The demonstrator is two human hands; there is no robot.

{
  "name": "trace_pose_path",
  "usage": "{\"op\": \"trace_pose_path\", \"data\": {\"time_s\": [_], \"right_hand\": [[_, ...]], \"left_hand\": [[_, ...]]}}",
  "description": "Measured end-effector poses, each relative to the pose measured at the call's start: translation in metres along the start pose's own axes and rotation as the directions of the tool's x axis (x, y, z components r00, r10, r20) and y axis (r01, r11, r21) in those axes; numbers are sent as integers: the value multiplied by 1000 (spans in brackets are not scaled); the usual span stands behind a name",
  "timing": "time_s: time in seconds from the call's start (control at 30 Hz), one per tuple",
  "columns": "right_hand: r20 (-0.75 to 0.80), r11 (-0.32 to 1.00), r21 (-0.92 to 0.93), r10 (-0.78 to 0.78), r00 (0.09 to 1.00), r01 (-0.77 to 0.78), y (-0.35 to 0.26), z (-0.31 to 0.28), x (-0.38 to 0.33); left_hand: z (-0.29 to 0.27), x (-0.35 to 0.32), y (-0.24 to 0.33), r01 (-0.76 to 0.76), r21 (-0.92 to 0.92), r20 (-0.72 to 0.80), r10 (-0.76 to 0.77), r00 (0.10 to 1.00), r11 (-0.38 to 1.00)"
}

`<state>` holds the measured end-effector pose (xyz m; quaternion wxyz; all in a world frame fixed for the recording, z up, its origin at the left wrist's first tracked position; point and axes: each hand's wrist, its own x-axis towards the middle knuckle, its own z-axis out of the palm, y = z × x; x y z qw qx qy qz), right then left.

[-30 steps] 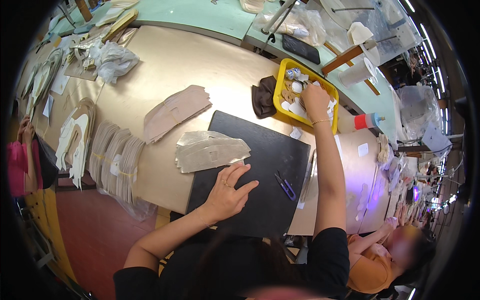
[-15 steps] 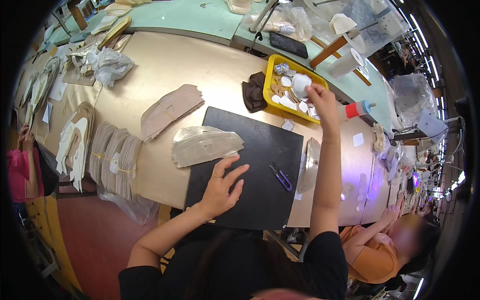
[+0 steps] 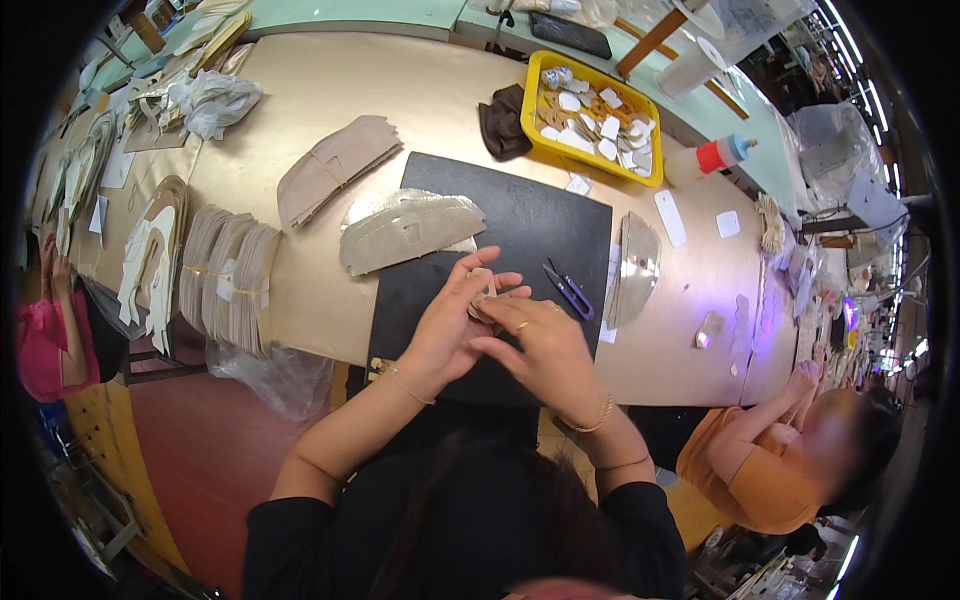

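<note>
Both my hands meet over the near part of a black mat (image 3: 520, 220). My left hand (image 3: 452, 325) and my right hand (image 3: 540, 345) together pinch a small tan piece (image 3: 483, 293) between their fingertips. Just right of them lie small dark snips (image 3: 570, 291) on the mat. A stack of beige curved cut pieces (image 3: 405, 228) rests on the mat's far left corner. The yellow tray (image 3: 536, 132) with small white and tan pieces stands beyond the mat.
Stacks of tan cut pieces (image 3: 330, 170) and fanned bundles (image 3: 228, 280) lie at the left. A dark cloth (image 3: 503, 120), a red-capped bottle (image 3: 708, 160) and a shiny curved piece (image 3: 637, 268) are at the right. Another person in orange (image 3: 790, 450) sits at my right.
My right hand left the yellow tray and came back to the mat. My left hand rose off the mat to join it, and both now grip a small tan piece.
</note>
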<state>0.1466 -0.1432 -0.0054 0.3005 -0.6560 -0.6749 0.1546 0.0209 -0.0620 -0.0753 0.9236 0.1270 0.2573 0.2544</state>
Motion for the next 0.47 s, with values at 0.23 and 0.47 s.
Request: {"op": "trace_pose_path", "data": {"time_s": [0.23,0.47], "right_hand": [[-195,848,-223,444,875,-480,61,-21,-31],[-172,738,-55,656,735,-672,92,-1,-46]], "left_hand": [[-34,-1,9,155,-272,159,-114,981,950],[-35,-3,5,173,-140,178,-147,973,975]]}}
